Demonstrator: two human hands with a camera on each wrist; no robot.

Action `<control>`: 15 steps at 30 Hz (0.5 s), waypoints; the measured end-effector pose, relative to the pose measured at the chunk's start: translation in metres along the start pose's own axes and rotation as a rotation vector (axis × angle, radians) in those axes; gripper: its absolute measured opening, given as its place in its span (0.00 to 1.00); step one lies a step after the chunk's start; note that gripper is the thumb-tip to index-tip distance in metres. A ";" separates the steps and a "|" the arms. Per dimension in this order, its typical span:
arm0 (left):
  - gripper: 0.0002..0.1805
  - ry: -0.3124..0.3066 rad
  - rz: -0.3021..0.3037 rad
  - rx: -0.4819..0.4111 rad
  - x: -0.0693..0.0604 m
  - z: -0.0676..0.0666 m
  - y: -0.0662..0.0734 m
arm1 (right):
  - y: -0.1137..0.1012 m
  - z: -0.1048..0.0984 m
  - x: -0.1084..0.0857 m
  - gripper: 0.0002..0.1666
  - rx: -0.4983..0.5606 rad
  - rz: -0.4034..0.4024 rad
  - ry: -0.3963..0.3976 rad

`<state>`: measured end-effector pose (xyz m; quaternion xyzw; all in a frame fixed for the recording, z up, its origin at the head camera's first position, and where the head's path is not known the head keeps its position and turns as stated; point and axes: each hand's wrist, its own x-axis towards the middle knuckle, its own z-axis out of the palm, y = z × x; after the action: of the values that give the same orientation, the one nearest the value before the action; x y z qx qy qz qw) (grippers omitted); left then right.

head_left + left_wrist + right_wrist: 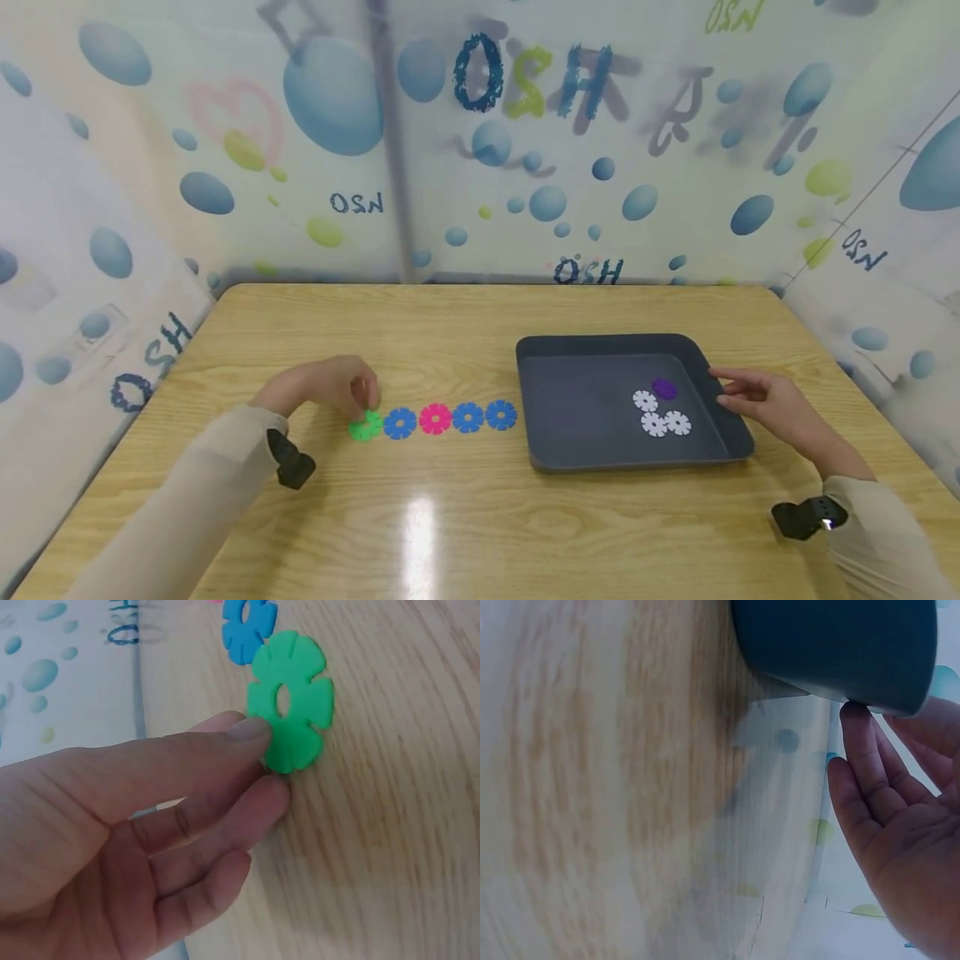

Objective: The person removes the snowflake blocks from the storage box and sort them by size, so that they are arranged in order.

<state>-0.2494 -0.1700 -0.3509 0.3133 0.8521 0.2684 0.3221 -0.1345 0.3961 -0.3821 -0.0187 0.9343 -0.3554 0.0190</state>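
Observation:
A green flower-shaped disc lies at the left end of a row on the table; the left hand pinches its edge. In the left wrist view, the thumb of the left hand lies on the green disc, other fingers behind it. To its right sit a blue disc, a pink disc and two more blue ones. The right hand touches the right rim of a dark tray; in the right wrist view, the extended fingers of the right hand meet the tray's edge.
Inside the tray, towards its right side, are a purple disc and three white discs. The wooden table ends at a patterned cloth backdrop. Dark devices are strapped to both wrists.

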 end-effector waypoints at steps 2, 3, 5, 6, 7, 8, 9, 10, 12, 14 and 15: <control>0.09 0.005 0.003 0.010 0.001 0.000 0.002 | 0.000 0.000 0.000 0.30 -0.001 -0.001 0.000; 0.09 0.014 0.005 0.027 0.002 0.000 0.003 | 0.001 0.000 0.000 0.30 -0.001 -0.001 -0.001; 0.08 0.037 0.016 0.071 0.006 -0.002 0.008 | 0.001 0.000 0.000 0.30 0.002 0.002 -0.001; 0.08 0.051 0.019 0.090 0.009 -0.002 0.012 | 0.001 0.000 0.000 0.30 0.002 0.004 -0.002; 0.08 0.063 0.027 0.107 0.012 -0.003 0.017 | 0.001 0.000 0.000 0.30 0.002 0.007 -0.002; 0.07 0.077 0.038 0.130 0.016 -0.003 0.023 | 0.001 0.000 -0.001 0.31 0.001 0.010 -0.003; 0.07 0.086 0.049 0.141 0.021 -0.003 0.029 | 0.000 0.000 -0.001 0.31 0.002 0.012 -0.002; 0.07 0.094 0.065 0.150 0.026 -0.003 0.036 | 0.000 0.000 -0.001 0.31 0.002 0.015 -0.001; 0.07 0.101 0.094 0.156 0.039 0.000 0.051 | 0.000 0.000 -0.001 0.31 0.000 0.019 -0.001; 0.07 0.105 0.131 0.172 0.055 0.005 0.066 | 0.000 0.000 0.000 0.31 -0.002 0.020 -0.001; 0.07 0.105 0.151 0.176 0.063 0.007 0.073 | 0.000 0.000 0.000 0.31 -0.001 0.021 -0.002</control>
<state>-0.2552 -0.0753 -0.3314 0.3889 0.8622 0.2321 0.2271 -0.1344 0.3955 -0.3820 -0.0091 0.9346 -0.3548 0.0236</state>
